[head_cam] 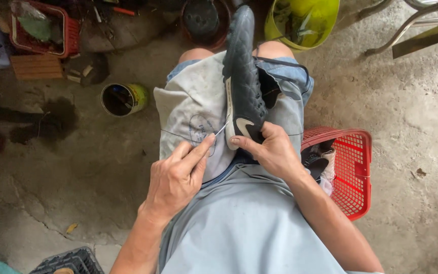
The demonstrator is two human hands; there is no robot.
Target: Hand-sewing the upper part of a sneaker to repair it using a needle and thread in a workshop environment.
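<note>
— Clutter first: what lies around the lap?

— Concrete floor (411, 116) all round. Far left, a red tray (69, 30) of scraps and a wooden block (36, 67); nearer, an open tin can (123, 99). Far off stand a dark pot (201, 19) and a yellow-green bucket (305, 20). Just right of the thigh sits a red basket (353, 172) with another shoe (316, 163) in it. A dark crate (69, 261) shows at the near left edge. Nothing blocks the hands.

— And the shoe being worked on?

— A dark shoe (244, 81) lies on a grey cloth (191, 101) over the knees, toe pointing far, heel near, its sole edge turned left. Both hands are at the heel end.

— How are the hands set?

— The right hand (275, 149) is closed round the heel, thumb pressed along the sole edge. The left hand (176, 177) sits just left of it, fingers pinched narrow on a needle (221, 129) whose tip meets the sole; a thin thread (178, 134) trails left across the cloth.
</note>
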